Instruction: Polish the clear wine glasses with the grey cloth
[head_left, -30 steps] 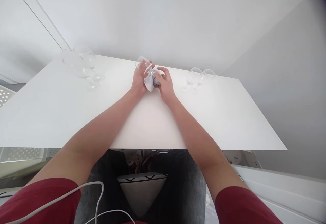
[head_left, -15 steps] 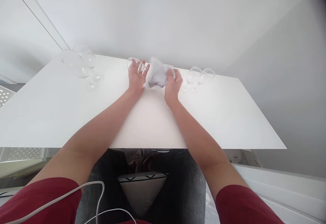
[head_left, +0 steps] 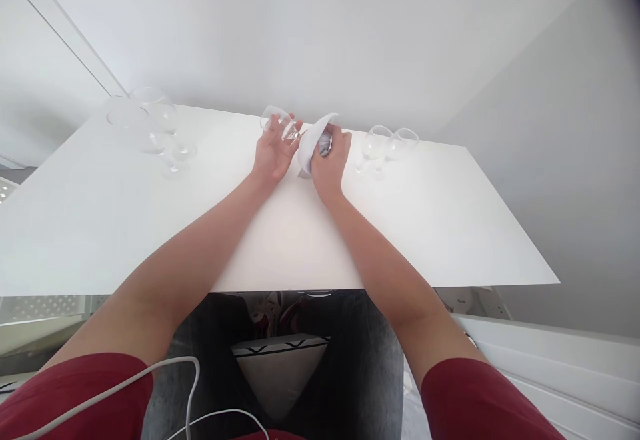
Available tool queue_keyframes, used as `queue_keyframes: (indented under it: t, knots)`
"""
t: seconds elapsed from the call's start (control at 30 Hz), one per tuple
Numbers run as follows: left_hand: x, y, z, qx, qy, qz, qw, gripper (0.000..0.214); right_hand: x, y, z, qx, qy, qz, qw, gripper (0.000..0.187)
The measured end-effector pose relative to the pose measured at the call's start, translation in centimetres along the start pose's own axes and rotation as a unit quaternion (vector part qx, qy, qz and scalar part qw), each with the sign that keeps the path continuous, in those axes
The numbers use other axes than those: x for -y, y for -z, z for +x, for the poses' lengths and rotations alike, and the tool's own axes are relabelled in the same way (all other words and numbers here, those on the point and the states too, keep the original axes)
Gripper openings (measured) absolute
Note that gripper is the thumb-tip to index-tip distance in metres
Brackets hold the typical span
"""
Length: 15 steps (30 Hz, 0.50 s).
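Observation:
A clear wine glass lies tilted on its side in my left hand, its bowl to the left and its stem pointing right. The fingers of that hand are curled loosely about the bowl and stem. My right hand grips a white cloth that is bunched over the foot end of the glass. The cloth hides the foot and part of the stem. Both hands are above the white table, near its far edge.
Two large wine glasses stand upright at the table's far left. To the right of my right hand, two smaller wine glasses stand close together. A white wall rises behind the table. A white cable hangs across my lap.
The cloth has folded over from a spread, blurred shape into a curved one around the glass's foot. My right hand has shifted slightly left and turned; the glass has tilted a little.

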<state>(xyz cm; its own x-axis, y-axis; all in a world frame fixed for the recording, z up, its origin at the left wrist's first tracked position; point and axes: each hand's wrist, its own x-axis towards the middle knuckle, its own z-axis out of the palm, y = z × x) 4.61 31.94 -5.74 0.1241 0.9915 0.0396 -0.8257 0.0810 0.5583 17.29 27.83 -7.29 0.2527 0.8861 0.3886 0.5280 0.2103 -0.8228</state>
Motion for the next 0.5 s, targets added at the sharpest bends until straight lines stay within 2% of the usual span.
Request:
queue_keyframes:
  t: [0.07,0.1,0.17,0.2,0.27,0.33,0.4,0.5]
  knots:
    - [0.0,-0.2,-0.4,0.019,0.011,0.016,1.0,0.039,-0.2,-0.7,0.2,-0.052,-0.038,0.002,0.998,0.044]
    - [0.0,-0.3,-0.6,0.03,0.017,0.023,0.999,0.039,-0.2,-1.1,0.3,-0.061,-0.06,0.038,0.996,0.045]
    - [-0.1,-0.5,-0.9,0.043,0.029,0.031,0.998,0.042,-0.1,-1.4,0.4,-0.038,-0.109,0.157,0.981,0.049]
    - [-0.2,-0.6,-1.0,0.043,0.036,0.034,0.998,0.043,0.0,-1.3,0.5,-0.023,-0.144,0.226,0.963,0.051]
    - [-0.4,-0.7,-1.2,0.04,0.049,0.036,0.997,0.044,-0.1,-0.8,0.8,0.026,-0.218,0.353,0.909,0.055]
    - [-0.6,-0.8,-1.2,0.046,0.054,0.039,0.997,0.04,-0.2,0.0,1.2,0.1,-0.252,0.428,0.862,0.057]
    - [-0.7,-0.7,-1.2,0.065,0.043,0.04,0.996,0.031,-0.3,0.6,1.6,0.169,-0.239,0.433,0.853,0.059]
    - [-0.9,-0.3,-0.9,0.096,0.011,0.022,0.995,0.03,0.2,0.8,1.9,0.201,-0.24,0.394,0.864,0.06]
